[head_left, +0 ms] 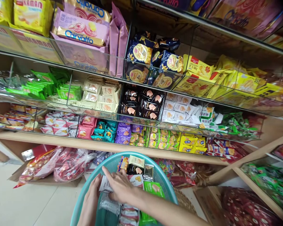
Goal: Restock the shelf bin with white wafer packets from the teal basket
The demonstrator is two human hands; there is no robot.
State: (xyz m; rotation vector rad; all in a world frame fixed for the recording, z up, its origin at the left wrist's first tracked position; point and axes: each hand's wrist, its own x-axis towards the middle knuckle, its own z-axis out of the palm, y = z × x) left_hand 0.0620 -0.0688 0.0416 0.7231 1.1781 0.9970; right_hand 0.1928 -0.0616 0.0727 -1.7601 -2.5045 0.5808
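A teal plastic basket (169, 188) is at the bottom centre, with mixed snack packets inside. My left hand (92, 197) is at its left side, fingertips closed on the edge of a small white packet (105, 184). My right hand (121, 186) reaches across from the right, index finger stretched toward my left fingertips, over that same packet. Near the hands lie a black packet (135, 169), a cream packet (136, 160), a silver packet (148, 172), a green packet (154, 188) and a clear-wrapped packet (110, 204). The undersides of both hands are hidden.
Glass-fronted shelves (96, 110) of sorted snacks cross the view beyond the basket. Below them, bagged goods (71, 164) rest in a cardboard box at the left. A wooden divider (261, 194) and another open box (210, 204) stand at the right.
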